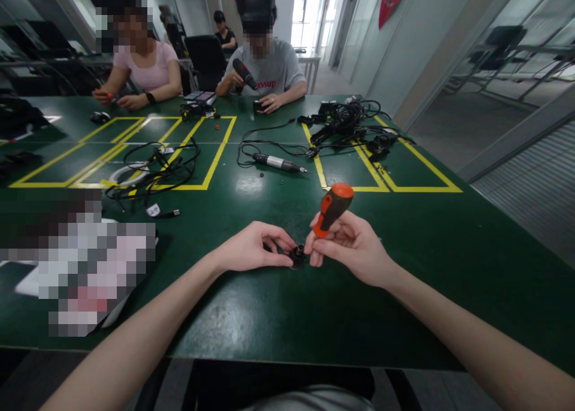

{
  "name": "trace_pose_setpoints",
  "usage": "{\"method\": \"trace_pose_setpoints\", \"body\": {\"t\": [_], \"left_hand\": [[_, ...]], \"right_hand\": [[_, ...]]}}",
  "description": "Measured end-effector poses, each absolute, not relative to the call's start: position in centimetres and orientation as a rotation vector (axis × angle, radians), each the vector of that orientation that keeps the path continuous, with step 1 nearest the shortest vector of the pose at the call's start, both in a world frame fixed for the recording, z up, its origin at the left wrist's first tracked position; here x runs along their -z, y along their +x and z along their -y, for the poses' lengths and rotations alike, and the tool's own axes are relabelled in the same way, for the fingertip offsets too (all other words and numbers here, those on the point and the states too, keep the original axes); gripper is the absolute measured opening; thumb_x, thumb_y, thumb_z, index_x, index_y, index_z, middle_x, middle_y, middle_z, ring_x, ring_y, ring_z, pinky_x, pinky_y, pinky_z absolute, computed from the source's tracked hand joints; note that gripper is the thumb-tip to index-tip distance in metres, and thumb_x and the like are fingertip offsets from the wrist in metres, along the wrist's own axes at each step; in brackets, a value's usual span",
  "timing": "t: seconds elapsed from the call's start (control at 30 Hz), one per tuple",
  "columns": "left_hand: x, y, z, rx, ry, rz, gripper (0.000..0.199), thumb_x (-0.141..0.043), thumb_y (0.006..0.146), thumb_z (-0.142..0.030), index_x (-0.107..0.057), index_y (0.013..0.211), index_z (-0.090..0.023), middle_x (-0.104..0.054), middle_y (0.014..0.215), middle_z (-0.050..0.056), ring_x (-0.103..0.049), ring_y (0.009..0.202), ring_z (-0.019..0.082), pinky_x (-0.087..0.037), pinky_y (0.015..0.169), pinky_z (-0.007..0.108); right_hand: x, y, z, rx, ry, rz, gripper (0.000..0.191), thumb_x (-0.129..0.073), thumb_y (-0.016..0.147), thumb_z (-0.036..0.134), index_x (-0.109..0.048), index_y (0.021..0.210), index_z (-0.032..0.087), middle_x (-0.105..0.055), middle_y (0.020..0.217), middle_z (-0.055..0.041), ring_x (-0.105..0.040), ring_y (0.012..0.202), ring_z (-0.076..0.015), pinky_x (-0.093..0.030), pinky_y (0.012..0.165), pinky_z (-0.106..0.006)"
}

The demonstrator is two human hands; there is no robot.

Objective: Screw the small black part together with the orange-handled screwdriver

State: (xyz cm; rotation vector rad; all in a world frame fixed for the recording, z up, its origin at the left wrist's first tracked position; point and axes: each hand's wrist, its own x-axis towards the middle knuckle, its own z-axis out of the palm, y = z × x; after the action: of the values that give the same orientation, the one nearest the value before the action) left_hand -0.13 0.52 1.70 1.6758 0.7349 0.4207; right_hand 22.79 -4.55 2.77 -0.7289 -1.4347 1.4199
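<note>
Near the middle of the green table (251, 315), a small round black part (297, 256) rests on the surface. My left hand (258, 247) pinches it from the left, with thumb and fingertips at its rim. My right hand (353, 249) is closed round the lower end of a screwdriver (335, 207) with an orange and dark handle. The handle tilts up and to the right. Its shaft is hidden behind my fingers, so I cannot tell whether the tip touches anything. My right fingertips are right beside the black part.
Ahead lies an electric screwdriver (278, 162) with its cord. Coiled black cables (171, 165) are at left, more tangled cables (344, 123) at back right. Yellow tape (220, 153) marks the table. Across it, one person holds a power drill (244, 73); another sits at left.
</note>
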Motion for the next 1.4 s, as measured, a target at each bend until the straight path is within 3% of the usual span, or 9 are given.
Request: {"method": "trace_pose_setpoints", "body": {"t": [0.17,0.47,0.6,0.7,0.87,0.97,1.17,1.4], "left_hand": [[-1.9,0.0,-0.4,-0.418,1.721,-0.731,0.028,-0.080,0.077,-0.023,-0.080,0.103,-0.014,-0.081,0.097,0.006,-0.068,0.072,0.012,-0.055,0.071,0.024],[-1.2,0.0,-0.5,-0.450,1.578,-0.759,0.031,-0.089,0.072,-0.027,-0.079,0.098,-0.013,-0.081,0.095,0.007,-0.070,0.071,0.013,-0.056,0.070,0.025],[-0.9,0.0,-0.5,-0.438,1.509,-0.743,0.034,-0.089,0.071,-0.025,-0.078,0.100,-0.012,-0.081,0.095,0.007,-0.068,0.068,0.011,-0.055,0.068,0.024],[-0.9,0.1,-0.5,-0.446,1.533,-0.750,0.034,-0.091,0.069,-0.026,-0.078,0.098,-0.012,-0.080,0.096,0.007,-0.065,0.066,0.010,-0.053,0.066,0.023],[-0.7,0.2,-0.3,-0.471,1.533,-0.709,0.028,-0.091,0.069,-0.024,-0.074,0.087,-0.012,-0.079,0.103,0.008,-0.066,0.072,0.010,-0.055,0.072,0.025],[-0.4,0.4,-0.1,-0.487,1.443,-0.650,0.028,-0.090,0.071,-0.020,-0.066,0.082,-0.012,-0.078,0.111,0.010,-0.072,0.082,0.012,-0.057,0.078,0.026],[0.2,0.4,-0.1,-0.426,1.366,-0.652,0.032,-0.090,0.071,-0.020,-0.063,0.086,-0.011,-0.078,0.113,0.010,-0.076,0.077,0.012,-0.060,0.076,0.027],[0.4,0.2,-0.2,-0.438,1.373,-0.655,0.034,-0.093,0.071,-0.022,-0.065,0.086,-0.011,-0.077,0.115,0.011,-0.077,0.079,0.013,-0.062,0.077,0.028]], "right_hand": [[-2.8,22.7,4.6,-1.280,-0.837,1.478,0.027,-0.088,0.081,0.035,-0.070,0.076,0.016,-0.070,0.068,-0.0022,-0.065,0.053,-0.0117,-0.058,0.052,-0.024],[-3.0,22.6,4.5,-1.167,-0.783,1.510,0.024,-0.090,0.078,0.032,-0.074,0.070,0.016,-0.071,0.073,-0.0029,-0.068,0.056,-0.0132,-0.062,0.054,-0.026],[-3.2,22.7,4.6,-1.174,-0.839,1.499,0.025,-0.093,0.074,0.032,-0.074,0.073,0.015,-0.073,0.067,-0.0031,-0.072,0.055,-0.0155,-0.064,0.054,-0.026],[-3.3,22.9,4.6,-1.221,-0.833,1.511,0.024,-0.088,0.081,0.034,-0.075,0.080,0.014,-0.076,0.066,-0.0054,-0.075,0.056,-0.0175,-0.065,0.055,-0.027],[-2.8,22.9,4.8,-1.370,-0.714,1.528,0.020,-0.075,0.095,0.034,-0.075,0.093,0.014,-0.079,0.079,-0.0077,-0.078,0.062,-0.0178,-0.067,0.059,-0.028],[-2.5,22.8,5.0,-1.395,-0.687,1.461,0.020,-0.081,0.089,0.031,-0.070,0.096,0.016,-0.078,0.077,-0.0047,-0.076,0.060,-0.0158,-0.065,0.058,-0.026],[-2.5,22.8,4.9,-1.320,-0.800,1.461,0.023,-0.085,0.085,0.032,-0.070,0.081,0.016,-0.074,0.068,-0.0045,-0.071,0.055,-0.0157,-0.061,0.053,-0.026],[-2.8,23.0,4.9,-1.313,-0.765,1.544,0.027,-0.073,0.096,0.041,-0.074,0.087,0.015,-0.076,0.075,-0.0072,-0.072,0.057,-0.0162,-0.061,0.055,-0.028]]}}
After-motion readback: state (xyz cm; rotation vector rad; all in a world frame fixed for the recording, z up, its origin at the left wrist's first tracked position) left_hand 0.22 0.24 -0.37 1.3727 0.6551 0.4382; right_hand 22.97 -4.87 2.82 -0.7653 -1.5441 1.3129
